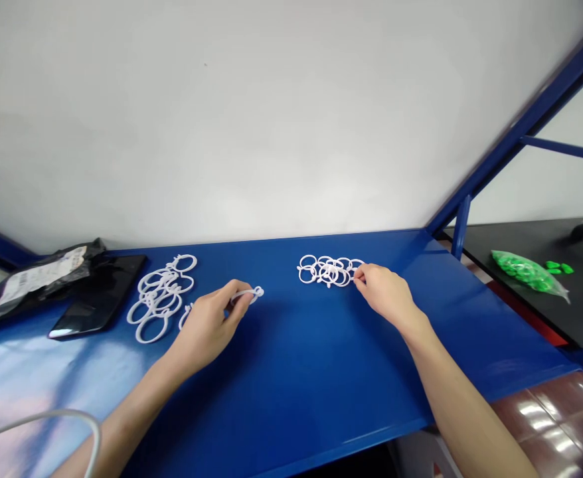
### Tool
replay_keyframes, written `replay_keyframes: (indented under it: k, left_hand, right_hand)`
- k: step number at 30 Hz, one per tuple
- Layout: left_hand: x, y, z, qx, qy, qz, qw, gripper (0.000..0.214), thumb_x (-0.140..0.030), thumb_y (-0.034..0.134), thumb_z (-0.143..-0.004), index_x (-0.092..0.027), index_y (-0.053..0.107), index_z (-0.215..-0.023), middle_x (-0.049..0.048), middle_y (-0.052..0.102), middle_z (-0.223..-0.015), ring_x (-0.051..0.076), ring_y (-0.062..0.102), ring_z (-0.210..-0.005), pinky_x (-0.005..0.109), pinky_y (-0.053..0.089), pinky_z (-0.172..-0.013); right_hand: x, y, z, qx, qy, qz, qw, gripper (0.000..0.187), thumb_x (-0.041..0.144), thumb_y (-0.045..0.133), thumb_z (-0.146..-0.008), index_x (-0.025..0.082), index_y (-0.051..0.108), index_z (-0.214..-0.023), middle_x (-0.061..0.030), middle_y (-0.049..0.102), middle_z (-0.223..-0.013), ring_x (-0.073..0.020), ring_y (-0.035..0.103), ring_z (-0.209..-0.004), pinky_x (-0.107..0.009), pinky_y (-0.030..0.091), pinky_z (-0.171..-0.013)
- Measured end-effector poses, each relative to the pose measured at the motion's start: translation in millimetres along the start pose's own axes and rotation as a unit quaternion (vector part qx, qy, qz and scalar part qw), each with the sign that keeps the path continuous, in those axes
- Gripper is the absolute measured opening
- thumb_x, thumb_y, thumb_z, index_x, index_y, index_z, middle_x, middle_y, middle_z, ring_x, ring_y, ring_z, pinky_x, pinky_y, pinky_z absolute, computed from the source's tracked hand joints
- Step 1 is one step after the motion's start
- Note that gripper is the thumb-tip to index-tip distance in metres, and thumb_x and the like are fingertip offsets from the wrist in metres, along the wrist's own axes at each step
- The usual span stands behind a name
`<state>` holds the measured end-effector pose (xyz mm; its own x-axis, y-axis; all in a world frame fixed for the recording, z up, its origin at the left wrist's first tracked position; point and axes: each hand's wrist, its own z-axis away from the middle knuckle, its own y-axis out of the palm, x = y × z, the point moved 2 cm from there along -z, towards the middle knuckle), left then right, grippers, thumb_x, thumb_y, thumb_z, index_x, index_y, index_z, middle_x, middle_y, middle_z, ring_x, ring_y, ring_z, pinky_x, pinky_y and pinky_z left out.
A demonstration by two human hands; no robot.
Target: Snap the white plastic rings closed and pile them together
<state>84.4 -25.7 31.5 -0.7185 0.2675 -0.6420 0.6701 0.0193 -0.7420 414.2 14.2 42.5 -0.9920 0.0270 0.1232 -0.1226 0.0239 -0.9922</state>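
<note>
My left hand (214, 323) is closed around a white plastic ring (257, 292), which looks like a curtain ring with a small eyelet. It is held just above the blue table, and part of it is hidden by my fingers. At the right end of a small pile of similar white rings (327, 271), my right hand (382, 289) pinches the edge of one ring (359, 262). A larger pile of white rings (158, 299) lies to the left of my left hand. Another ring (184, 317) is partly covered by that hand.
A black plastic package with a label (37, 275) and a dark flat glossy object (99, 299) lie at the left. A pale cable (67, 413) crosses the lower left. Right of the blue table (291, 392), a bag of green pieces (525, 271) lies on a black surface beyond a blue frame (463, 226).
</note>
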Motion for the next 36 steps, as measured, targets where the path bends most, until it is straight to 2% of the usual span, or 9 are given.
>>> replay_keyframes:
  k: [8, 12, 14, 17, 19, 22, 26, 31, 36]
  left_hand:
    - [-5, 2.1, 3, -0.015, 0.051, 0.005, 0.999, 0.036, -0.047, 0.048, -0.101, -0.022, 0.074, -0.096, 0.0027, 0.070, -0.084, 0.014, 0.057, -0.062, 0.026, 0.044, -0.061]
    - [-8, 2.2, 4, -0.004, 0.055, 0.022, 0.998, 0.032, -0.044, 0.051, -0.099, -0.023, 0.076, -0.099, 0.0016, 0.068, -0.081, 0.014, 0.055, -0.061, 0.026, 0.044, -0.060]
    - [-10, 4.5, 5, 0.029, 0.039, 0.059, 0.997, 0.030, -0.044, 0.051, -0.099, -0.023, 0.074, -0.100, 0.0008, 0.067, -0.079, 0.015, 0.059, -0.064, 0.026, 0.046, -0.061]
    - [-15, 9.7, 8, 0.092, -0.006, 0.154, 0.984, 0.028, -0.045, 0.050, -0.100, -0.023, 0.067, -0.100, -0.0007, 0.066, -0.075, 0.016, 0.064, -0.067, 0.027, 0.051, -0.064]
    - [-20, 13.1, 11, 0.133, -0.022, 0.230, 0.964, 0.028, -0.046, 0.048, -0.101, -0.022, 0.062, -0.098, -0.0009, 0.065, -0.076, 0.016, 0.065, -0.067, 0.028, 0.053, -0.067]
    - [-26, 18.1, 15, 0.182, -0.034, 0.324, 0.928, 0.029, -0.046, 0.045, -0.103, -0.022, 0.056, -0.093, -0.0006, 0.065, -0.079, 0.015, 0.065, -0.068, 0.030, 0.054, -0.071]
    - [-27, 25.5, 17, 0.198, -0.056, 0.373, 0.905, 0.027, -0.045, 0.046, -0.103, -0.021, 0.055, -0.094, -0.0001, 0.063, -0.081, 0.015, 0.065, -0.069, 0.031, 0.054, -0.072]
    - [-20, 34.7, 16, 0.236, -0.056, 0.324, 0.914, 0.032, -0.045, 0.045, -0.103, -0.019, 0.062, -0.093, 0.0018, 0.064, -0.084, 0.015, 0.062, -0.074, 0.030, 0.052, -0.075]
    - [-18, 38.3, 18, 0.209, -0.068, 0.326, 0.920, 0.030, -0.047, 0.046, -0.103, -0.020, 0.060, -0.102, 0.0007, 0.066, -0.085, 0.014, 0.063, -0.071, 0.029, 0.052, -0.071]
  right_hand:
    - [3, 6, -1, -0.011, -0.038, -0.046, 0.998, 0.024, 0.013, 0.049, -0.100, 0.020, 0.070, -0.109, -0.0075, 0.075, -0.113, -0.0225, 0.072, -0.097, -0.029, 0.047, -0.076]
    - [10, 0, 3, -0.094, -0.039, -0.092, 0.991, 0.023, 0.014, 0.047, -0.100, 0.018, 0.068, -0.109, -0.0104, 0.074, -0.114, -0.0246, 0.071, -0.098, -0.032, 0.049, -0.078]
    - [23, 0, 10, -0.111, -0.087, -0.164, 0.976, 0.019, 0.019, 0.050, -0.101, 0.020, 0.068, -0.105, -0.0075, 0.075, -0.109, -0.0226, 0.071, -0.093, -0.032, 0.051, -0.079]
    - [52, 11, 27, -0.033, -0.203, -0.275, 0.939, 0.014, 0.030, 0.058, -0.101, 0.022, 0.069, -0.108, -0.0036, 0.074, -0.104, -0.0188, 0.069, -0.090, -0.032, 0.052, -0.082]
    - [71, 20, 40, 0.025, -0.238, -0.328, 0.914, 0.020, 0.034, 0.066, -0.098, 0.023, 0.068, -0.114, -0.0042, 0.073, -0.110, -0.0181, 0.069, -0.091, -0.031, 0.053, -0.081]
    - [91, 30, 54, 0.073, -0.271, -0.368, 0.886, 0.014, 0.030, 0.058, -0.103, 0.023, 0.070, -0.104, -0.0019, 0.072, -0.100, -0.0162, 0.066, -0.087, -0.029, 0.050, -0.078]
    - [95, 34, 58, 0.094, -0.235, -0.440, 0.862, 0.014, 0.026, 0.058, -0.101, 0.021, 0.069, -0.094, 0.0003, 0.070, -0.088, -0.0138, 0.063, -0.075, -0.026, 0.047, -0.067]
    - [93, 33, 56, 0.104, -0.201, -0.515, 0.827, 0.007, 0.024, 0.063, -0.096, 0.021, 0.069, -0.099, 0.0001, 0.075, -0.091, -0.0136, 0.066, -0.076, -0.025, 0.050, -0.067]
    - [94, 34, 55, 0.123, -0.184, -0.508, 0.832, 0.012, 0.028, 0.063, -0.097, 0.021, 0.069, -0.090, 0.0009, 0.074, -0.084, -0.0125, 0.062, -0.070, -0.024, 0.046, -0.063]
